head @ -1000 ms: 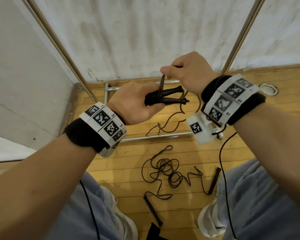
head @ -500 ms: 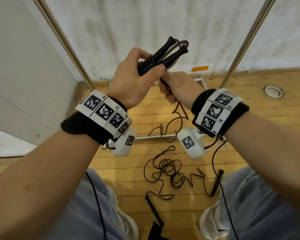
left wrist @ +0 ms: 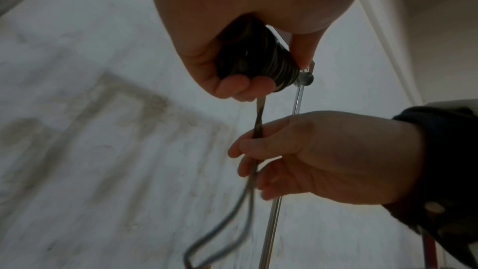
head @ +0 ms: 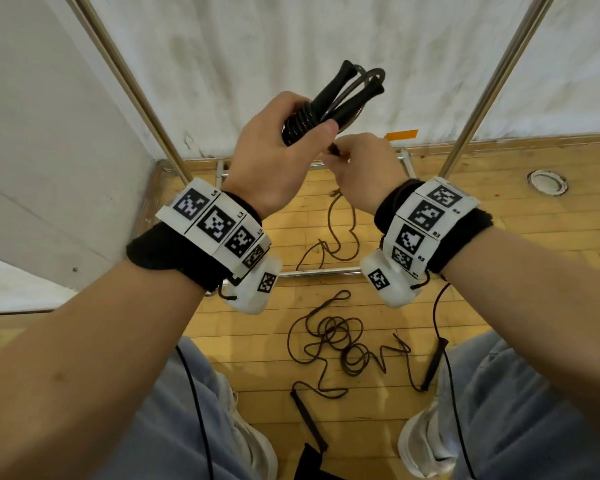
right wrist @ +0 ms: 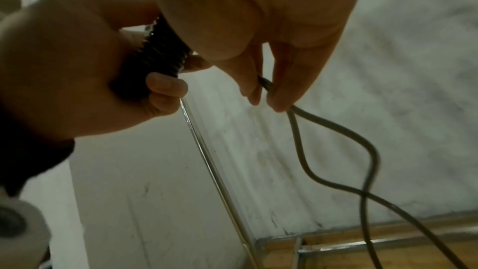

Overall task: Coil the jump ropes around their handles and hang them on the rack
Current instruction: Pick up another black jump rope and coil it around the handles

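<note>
Black paired handles, half-wrapped in cord, point upward (a second rope sprawls tangled on the floor).

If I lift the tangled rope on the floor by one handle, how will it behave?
The tangled rope is probably floppy: it lies in loose loops. It would likely trail and snag, since its strands cross. It seems light, being thin.

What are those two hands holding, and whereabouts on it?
The left hand grips the jump rope's paired handles around the coiled section. The right hand pinches the loose doubled cord just below the coil.
</note>
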{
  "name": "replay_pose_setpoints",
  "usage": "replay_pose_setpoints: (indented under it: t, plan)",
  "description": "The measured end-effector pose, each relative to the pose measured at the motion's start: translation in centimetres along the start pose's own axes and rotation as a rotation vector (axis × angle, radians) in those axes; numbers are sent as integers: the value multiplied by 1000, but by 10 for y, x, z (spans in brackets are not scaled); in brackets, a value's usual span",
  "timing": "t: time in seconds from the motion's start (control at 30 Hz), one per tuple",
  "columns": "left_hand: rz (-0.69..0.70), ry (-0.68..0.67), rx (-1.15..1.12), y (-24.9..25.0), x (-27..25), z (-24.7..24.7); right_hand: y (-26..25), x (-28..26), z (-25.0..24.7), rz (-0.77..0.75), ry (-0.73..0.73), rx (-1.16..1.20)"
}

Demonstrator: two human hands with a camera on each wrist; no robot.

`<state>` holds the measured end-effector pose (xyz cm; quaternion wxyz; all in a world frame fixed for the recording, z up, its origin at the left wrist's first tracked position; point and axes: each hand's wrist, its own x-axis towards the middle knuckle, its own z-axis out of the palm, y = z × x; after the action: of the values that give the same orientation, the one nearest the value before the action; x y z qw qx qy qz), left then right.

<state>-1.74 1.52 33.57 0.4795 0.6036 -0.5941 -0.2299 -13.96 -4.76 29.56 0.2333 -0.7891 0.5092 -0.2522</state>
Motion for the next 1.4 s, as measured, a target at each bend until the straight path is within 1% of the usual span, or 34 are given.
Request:
replay_pose_setpoints:
  t: [0.1,0.17,0.23,0.3,0.33,0.4,0.5,0.57,0.63,0.8,0.97,1.1,1.23,1.3,1.4]
  plan:
    - [6,-18,17,3,-2,3,0,0,4,57,-10,190]
    - [-5,-18,3,5,-2,3,-4,-2,3,56,-98,338]
    - [-31,0,-22,5,-1,2,-7,-6,2,31,-223,497]
    - [-59,20,-50,4,0,-1,-10,-11,3,37,-324,589]
    - [-64,28,-67,4,1,-3,-12,-12,5,35,-341,581]
    - [-59,51,-93,2,3,-7,-15,-13,7,9,-317,500]
    - [-32,117,-60,0,7,-13,-15,-12,5,9,-187,475]
    - [-19,132,8,-3,11,-17,-12,-10,2,-5,-97,452]
    - [-18,119,86,-8,13,-21,-10,-10,0,-38,-69,390]
    - [-26,39,338,-27,17,-25,-6,-11,-3,-66,-90,254]
    - [-57,-63,489,-47,20,-26,-10,-13,-6,-85,-147,212]
    - [-45,-99,534,-57,18,-20,-13,-17,-8,-133,-203,147]
    - [-35,-104,550,-63,18,-16,-14,-18,-10,-124,-215,117]
    - [-45,-138,576,-65,17,-13,-12,-18,-12,-123,-212,84]
    - [-70,-192,617,-66,16,-9,-7,-18,-17,-167,-219,57]
